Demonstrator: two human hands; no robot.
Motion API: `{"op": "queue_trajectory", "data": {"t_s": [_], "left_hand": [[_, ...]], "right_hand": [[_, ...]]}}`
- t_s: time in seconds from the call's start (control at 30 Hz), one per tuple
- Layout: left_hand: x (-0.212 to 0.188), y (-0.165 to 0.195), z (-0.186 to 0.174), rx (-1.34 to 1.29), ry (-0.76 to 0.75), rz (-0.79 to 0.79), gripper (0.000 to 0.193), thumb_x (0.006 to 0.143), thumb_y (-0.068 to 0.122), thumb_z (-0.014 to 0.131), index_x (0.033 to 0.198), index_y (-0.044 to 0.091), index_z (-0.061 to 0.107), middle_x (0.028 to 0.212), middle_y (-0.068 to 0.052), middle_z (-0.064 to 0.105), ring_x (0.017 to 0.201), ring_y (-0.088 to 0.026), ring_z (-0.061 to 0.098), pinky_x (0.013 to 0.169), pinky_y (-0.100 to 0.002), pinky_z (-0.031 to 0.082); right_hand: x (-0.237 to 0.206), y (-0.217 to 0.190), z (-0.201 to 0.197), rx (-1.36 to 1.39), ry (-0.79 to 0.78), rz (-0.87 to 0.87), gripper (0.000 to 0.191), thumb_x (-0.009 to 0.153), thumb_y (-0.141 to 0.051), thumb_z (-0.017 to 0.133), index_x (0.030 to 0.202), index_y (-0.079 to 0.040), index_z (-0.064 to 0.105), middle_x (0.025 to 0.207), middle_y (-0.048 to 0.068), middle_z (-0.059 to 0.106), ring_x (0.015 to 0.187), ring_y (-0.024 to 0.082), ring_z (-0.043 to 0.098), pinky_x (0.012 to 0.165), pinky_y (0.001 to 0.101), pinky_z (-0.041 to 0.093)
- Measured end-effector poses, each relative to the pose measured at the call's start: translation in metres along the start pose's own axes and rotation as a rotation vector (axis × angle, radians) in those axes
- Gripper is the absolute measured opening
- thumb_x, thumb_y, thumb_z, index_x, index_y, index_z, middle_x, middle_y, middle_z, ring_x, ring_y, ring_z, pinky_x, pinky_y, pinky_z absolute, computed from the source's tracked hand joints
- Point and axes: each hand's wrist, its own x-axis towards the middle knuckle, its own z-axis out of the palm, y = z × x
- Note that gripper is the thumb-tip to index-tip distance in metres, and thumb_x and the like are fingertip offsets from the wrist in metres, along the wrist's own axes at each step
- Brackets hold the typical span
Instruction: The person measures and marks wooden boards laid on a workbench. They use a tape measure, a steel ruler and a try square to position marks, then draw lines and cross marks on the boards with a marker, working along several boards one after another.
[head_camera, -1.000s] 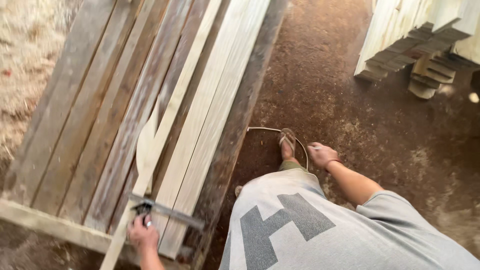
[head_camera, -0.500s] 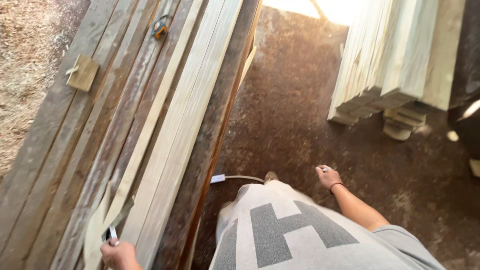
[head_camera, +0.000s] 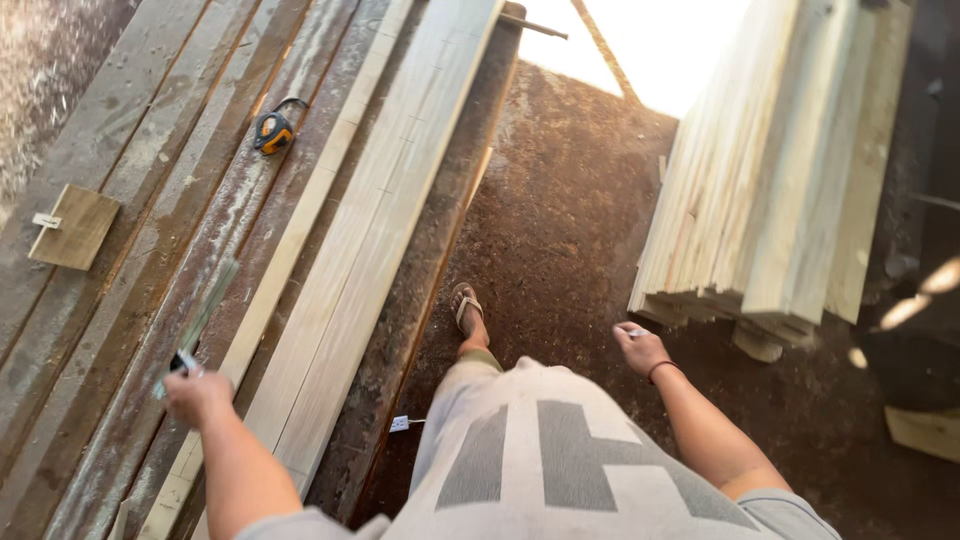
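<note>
Brown packed earth (head_camera: 560, 230) makes the floor, and long grey planks (head_camera: 130, 200) with some pale, fresh boards (head_camera: 370, 240) lie side by side on the left, as a kind of work bench. On the right a stack of pale boards (head_camera: 780, 170) rests on a small wooden block (head_camera: 757, 343).

The left hand (head_camera: 197, 397) is closed in a fist around the handle end of a metal square (head_camera: 195, 328), whose blade points up and away over the grey planks. The tool is blurred, so its exact form is hard to tell. The right hand (head_camera: 640, 347) hangs beside the body, its fingers curled around a small thing, maybe a pencil; I cannot tell surely.

Compared with half a second ago, the view has moved further along the bench. The yellow tape measure (head_camera: 272, 131), which was at the top edge of the planks, now lies nearer to the middle of them, and the small square wooden piece (head_camera: 75, 227) near the left edge of the bench also stands lower in the view. The left hand has come up from the bottom edge and its forearm shows now. A foot in a sandal (head_camera: 466, 305) is stepping forward on the earth beside the right edge of the bench, and the stack of boards appears closer.
</note>
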Motion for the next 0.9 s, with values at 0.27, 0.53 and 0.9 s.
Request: {"op": "queue_trajectory", "data": {"t_s": [0.27, 0.53, 0.9], "left_hand": [[0.075, 0.149, 0.074, 0.128, -0.085, -0.187, 0.04, 0.097, 0.027, 0.064, 0.121, -0.005, 0.057, 0.122, -0.035, 0.061, 0.114, -0.05, 0.06, 0.097, -0.056, 0.046], [0.12, 0.196, 0.107, 0.194, -0.089, -0.39, 0.047, 0.098, 0.031, 0.064, 0.133, 0.002, 0.052, 0.135, -0.03, 0.055, 0.126, -0.047, 0.053, 0.106, -0.054, 0.042], [0.011, 0.317, 0.151, 0.008, -0.017, -0.632, 0.06, 0.1, 0.037, 0.066, 0.152, 0.017, 0.045, 0.154, -0.02, 0.046, 0.142, -0.04, 0.043, 0.117, -0.052, 0.036]], "right_hand": [[0.128, -0.059, -0.041, 0.276, -0.034, 0.362, 0.036, 0.101, -0.037, 0.059, 0.118, -0.008, 0.072, 0.099, 0.012, 0.078, 0.086, 0.024, 0.072, 0.078, 0.0365, 0.057], [0.302, -0.147, -0.04, 0.492, -0.194, 0.255, 0.033, 0.103, -0.032, 0.058, 0.123, -0.006, 0.064, 0.101, 0.011, 0.074, 0.082, 0.021, 0.071, 0.072, 0.0357, 0.056], [0.708, -0.374, -0.195, -0.316, 0.35, -1.189, 0.014, 0.11, -0.012, 0.053, 0.107, -0.003, 0.064, 0.093, 0.015, 0.064, 0.092, 0.034, 0.063, 0.08, 0.0412, 0.049]]}}
